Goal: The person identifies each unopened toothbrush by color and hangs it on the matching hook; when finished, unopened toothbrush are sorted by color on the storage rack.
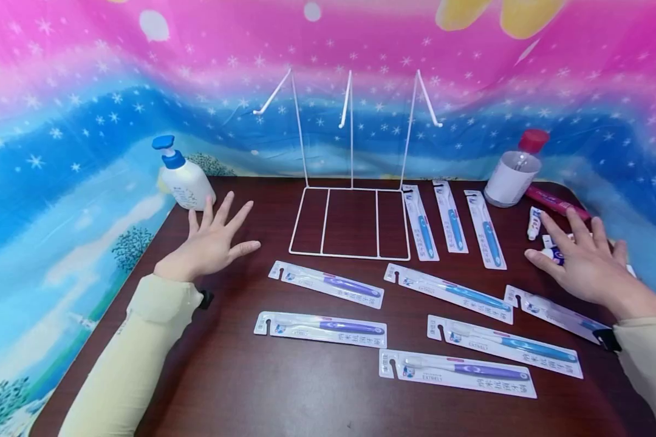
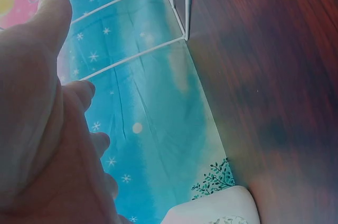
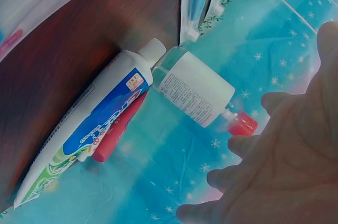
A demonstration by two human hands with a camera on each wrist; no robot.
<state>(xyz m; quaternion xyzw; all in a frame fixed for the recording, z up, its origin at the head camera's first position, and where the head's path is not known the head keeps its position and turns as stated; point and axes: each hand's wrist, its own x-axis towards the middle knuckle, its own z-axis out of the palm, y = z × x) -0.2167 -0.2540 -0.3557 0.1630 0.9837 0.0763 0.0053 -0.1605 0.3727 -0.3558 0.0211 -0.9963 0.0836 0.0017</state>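
My left hand (image 1: 205, 243) is spread with straight fingers near a white pump bottle (image 1: 188, 185) with a blue top; nothing is held in it. At the right, my other hand (image 1: 590, 261) is spread too, over several toothpaste tubes, partly hiding them. In the right wrist view a white and blue toothpaste tube (image 3: 100, 113) lies apart from the fingers. Between the hands stands a white wire rack (image 1: 350, 255) with three upright prongs. Packaged toothbrushes lie around it, among them a purple one (image 1: 328, 283) and a blue one (image 1: 451, 291).
A clear bottle with a red cap (image 1: 514, 173) stands at the back right, beside a red tube (image 1: 557, 202). More packaged toothbrushes (image 1: 459, 371) lie toward the front of the dark wooden table (image 1: 240, 388). A patterned cloth (image 1: 197, 73) hangs behind and at the sides.
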